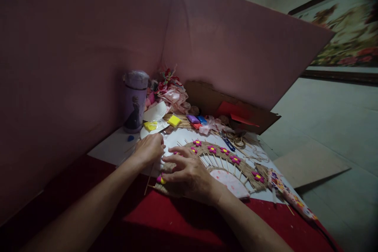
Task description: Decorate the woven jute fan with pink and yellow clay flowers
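Note:
A fan-shaped piece woven of twine over thin sticks lies on white sheet material in front of me. Magenta clay flowers with yellow centres dot its band, and a pale pink cloth half-round fills its inner curve. My right hand rests over the left part of the fan, fingers spread, near a flower at its left end. Just beyond the fan's left edge, my left hand is curled closed; whatever its fingers hold is hidden.
A purple tumbler stands back left. Yellow clay packets, purple and blue packets, blue-handled scissors and bundled sticks lie behind the fan. A flower-patterned tool with a cord lies right. Pink boards enclose the back.

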The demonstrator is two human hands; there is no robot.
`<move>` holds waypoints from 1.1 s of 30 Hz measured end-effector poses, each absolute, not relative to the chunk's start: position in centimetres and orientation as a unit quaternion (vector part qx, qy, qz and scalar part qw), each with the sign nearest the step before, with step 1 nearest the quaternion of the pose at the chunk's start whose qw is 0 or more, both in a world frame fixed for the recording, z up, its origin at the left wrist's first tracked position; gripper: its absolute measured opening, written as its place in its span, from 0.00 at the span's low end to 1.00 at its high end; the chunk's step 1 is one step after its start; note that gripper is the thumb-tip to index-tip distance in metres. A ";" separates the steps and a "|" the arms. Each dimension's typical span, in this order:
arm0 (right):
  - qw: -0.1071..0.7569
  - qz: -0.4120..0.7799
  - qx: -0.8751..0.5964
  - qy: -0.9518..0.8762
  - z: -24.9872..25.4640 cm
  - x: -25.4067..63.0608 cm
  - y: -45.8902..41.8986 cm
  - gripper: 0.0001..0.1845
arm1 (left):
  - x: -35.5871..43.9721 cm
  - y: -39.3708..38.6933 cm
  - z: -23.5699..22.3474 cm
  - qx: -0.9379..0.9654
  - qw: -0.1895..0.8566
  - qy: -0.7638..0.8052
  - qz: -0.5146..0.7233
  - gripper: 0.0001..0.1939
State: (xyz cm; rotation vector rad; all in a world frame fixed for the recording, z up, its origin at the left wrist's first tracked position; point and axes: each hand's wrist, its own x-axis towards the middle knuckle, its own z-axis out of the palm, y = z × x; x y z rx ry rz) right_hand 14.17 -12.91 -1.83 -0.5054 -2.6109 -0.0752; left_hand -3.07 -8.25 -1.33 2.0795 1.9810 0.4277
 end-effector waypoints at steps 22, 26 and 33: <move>0.275 0.022 -0.245 -0.929 -1.7 14.0 -12.5 0.14 | -3.0 -8.7 -1.1 0.715 0.104 0.674 0.153 0.09; 0.272 0.041 -0.231 -0.933 -2.1 14.0 -12.4 0.14 | -3.0 -8.8 -1.1 0.714 0.109 0.675 0.151 0.10; 0.280 0.036 -0.239 -0.929 -1.8 13.7 -12.5 0.17 | -3.0 -8.8 -1.1 0.717 0.110 0.671 0.153 0.10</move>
